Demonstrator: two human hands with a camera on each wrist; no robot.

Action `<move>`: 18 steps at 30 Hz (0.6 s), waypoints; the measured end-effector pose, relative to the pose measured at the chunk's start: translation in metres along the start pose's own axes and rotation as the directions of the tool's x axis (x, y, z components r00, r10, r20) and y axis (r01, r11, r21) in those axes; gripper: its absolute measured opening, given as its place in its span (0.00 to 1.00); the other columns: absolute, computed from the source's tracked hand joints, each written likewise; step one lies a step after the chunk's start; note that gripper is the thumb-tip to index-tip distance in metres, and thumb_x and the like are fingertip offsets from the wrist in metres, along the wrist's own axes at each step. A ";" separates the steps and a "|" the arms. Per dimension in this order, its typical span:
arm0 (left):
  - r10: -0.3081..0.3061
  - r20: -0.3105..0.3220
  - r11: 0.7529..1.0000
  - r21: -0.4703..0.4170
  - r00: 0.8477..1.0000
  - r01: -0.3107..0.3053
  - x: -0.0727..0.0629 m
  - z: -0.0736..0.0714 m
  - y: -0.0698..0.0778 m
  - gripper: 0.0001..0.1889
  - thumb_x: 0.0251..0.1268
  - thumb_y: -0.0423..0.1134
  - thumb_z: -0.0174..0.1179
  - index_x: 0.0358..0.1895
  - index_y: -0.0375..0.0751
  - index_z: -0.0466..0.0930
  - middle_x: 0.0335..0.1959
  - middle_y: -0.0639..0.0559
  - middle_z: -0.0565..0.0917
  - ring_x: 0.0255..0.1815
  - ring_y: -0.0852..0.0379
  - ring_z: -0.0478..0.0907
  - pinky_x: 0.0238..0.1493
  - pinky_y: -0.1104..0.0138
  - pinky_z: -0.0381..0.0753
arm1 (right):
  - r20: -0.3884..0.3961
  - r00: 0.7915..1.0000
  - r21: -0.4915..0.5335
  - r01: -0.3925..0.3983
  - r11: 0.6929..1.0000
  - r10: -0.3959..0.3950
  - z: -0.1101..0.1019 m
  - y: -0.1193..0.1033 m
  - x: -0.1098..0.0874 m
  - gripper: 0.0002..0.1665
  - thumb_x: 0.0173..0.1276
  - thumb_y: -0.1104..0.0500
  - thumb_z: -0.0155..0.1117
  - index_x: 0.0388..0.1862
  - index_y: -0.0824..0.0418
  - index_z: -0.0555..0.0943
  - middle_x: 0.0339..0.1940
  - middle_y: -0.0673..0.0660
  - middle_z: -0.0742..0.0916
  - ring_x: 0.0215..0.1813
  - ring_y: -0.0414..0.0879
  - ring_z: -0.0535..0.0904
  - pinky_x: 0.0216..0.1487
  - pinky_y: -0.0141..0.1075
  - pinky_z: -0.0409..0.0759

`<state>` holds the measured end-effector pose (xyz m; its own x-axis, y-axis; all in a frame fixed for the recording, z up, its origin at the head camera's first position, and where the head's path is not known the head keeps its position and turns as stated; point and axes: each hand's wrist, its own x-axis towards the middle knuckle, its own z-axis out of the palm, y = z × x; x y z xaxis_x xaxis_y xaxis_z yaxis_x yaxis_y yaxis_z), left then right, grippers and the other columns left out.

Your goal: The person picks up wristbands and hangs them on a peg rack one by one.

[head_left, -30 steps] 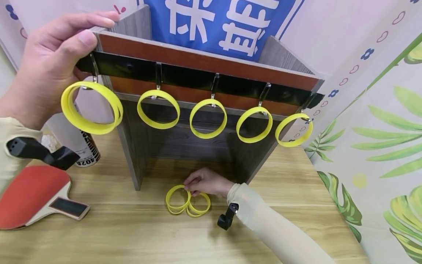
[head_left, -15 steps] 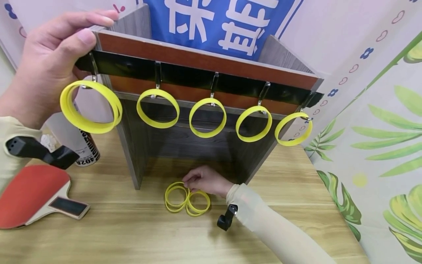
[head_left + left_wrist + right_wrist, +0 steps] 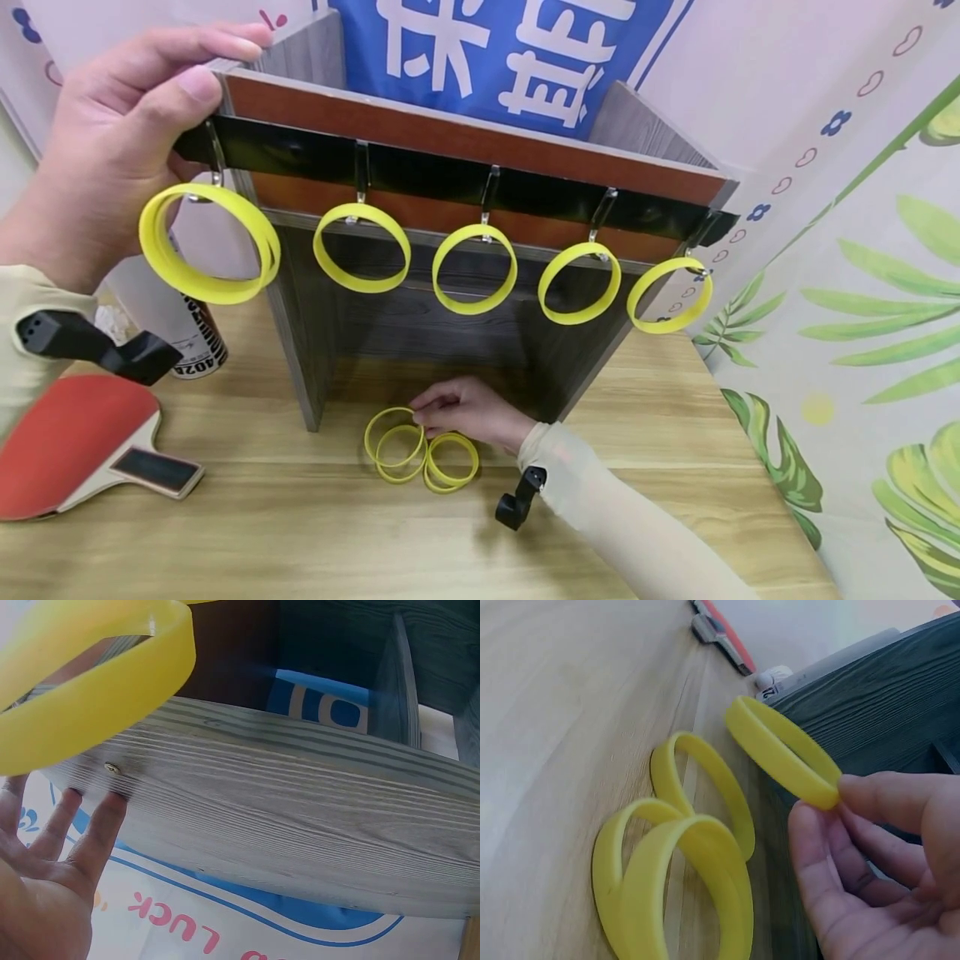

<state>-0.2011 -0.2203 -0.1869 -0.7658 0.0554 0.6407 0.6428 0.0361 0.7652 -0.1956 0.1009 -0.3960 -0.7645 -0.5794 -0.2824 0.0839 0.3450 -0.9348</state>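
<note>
In the head view my left hand (image 3: 123, 142) grips the upper left corner of a grey wooden rack (image 3: 292, 333), thumb on the front edge and fingers at the side. Its fingertips touch the side panel in the left wrist view. Down at the table, my right hand (image 3: 476, 412) pinches a yellow silicone wristband (image 3: 769, 756) between thumb and index finger, lifted clear of the others. Three more wristbands (image 3: 739, 821) lie beside it on the table, two overlapping. Along the rack's black strip (image 3: 435, 173), metal hooks carry several hanging yellow wristbands (image 3: 475, 307).
A red table tennis paddle (image 3: 82, 442) lies on the wooden table (image 3: 300, 533) at the left. Behind it stands a white printed can (image 3: 198, 346). A blue banner (image 3: 480, 50) hangs behind the rack, and a leaf-patterned wall covering (image 3: 885, 317) borders the right side.
My right hand has shifted slightly left and raised the pinched wristband up and away from the one beneath it. The left hand keeps its grip on the rack.
</note>
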 end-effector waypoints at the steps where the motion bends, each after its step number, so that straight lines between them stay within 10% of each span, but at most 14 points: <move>1: 0.000 0.002 1.000 -0.006 1.000 0.000 0.000 0.000 0.000 0.19 0.77 0.34 0.57 0.67 0.38 0.81 0.77 0.52 0.75 0.73 0.50 0.72 0.49 0.81 0.84 | 0.002 1.000 0.020 0.007 1.000 -0.007 0.000 -0.001 -0.001 0.19 0.75 0.66 0.65 0.60 0.75 0.82 0.53 0.74 0.88 0.38 0.37 0.88 0.55 0.43 0.91; 9: 0.004 0.010 1.000 -0.029 1.000 -0.004 0.003 0.000 0.000 0.19 0.77 0.34 0.58 0.66 0.38 0.81 0.77 0.52 0.75 0.72 0.49 0.73 0.49 0.81 0.84 | 0.018 0.996 0.146 0.079 0.986 -0.083 0.005 -0.021 -0.017 0.20 0.73 0.69 0.65 0.62 0.76 0.80 0.52 0.75 0.86 0.38 0.37 0.87 0.61 0.54 0.88; 18: -0.007 0.002 1.000 -0.006 1.000 0.007 0.000 0.000 -0.001 0.18 0.78 0.34 0.57 0.66 0.40 0.82 0.77 0.53 0.75 0.71 0.51 0.74 0.49 0.82 0.84 | 0.017 0.982 0.229 0.179 0.957 -0.187 0.024 -0.056 -0.041 0.19 0.73 0.69 0.64 0.61 0.74 0.80 0.39 0.48 0.88 0.39 0.37 0.88 0.56 0.43 0.91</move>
<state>-0.2018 -0.2204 -0.1871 -0.7699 0.0571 0.6356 0.6376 0.0301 0.7698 -0.1530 0.0878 -0.3375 -0.7555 -0.6465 -0.1059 0.0898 0.0579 -0.9943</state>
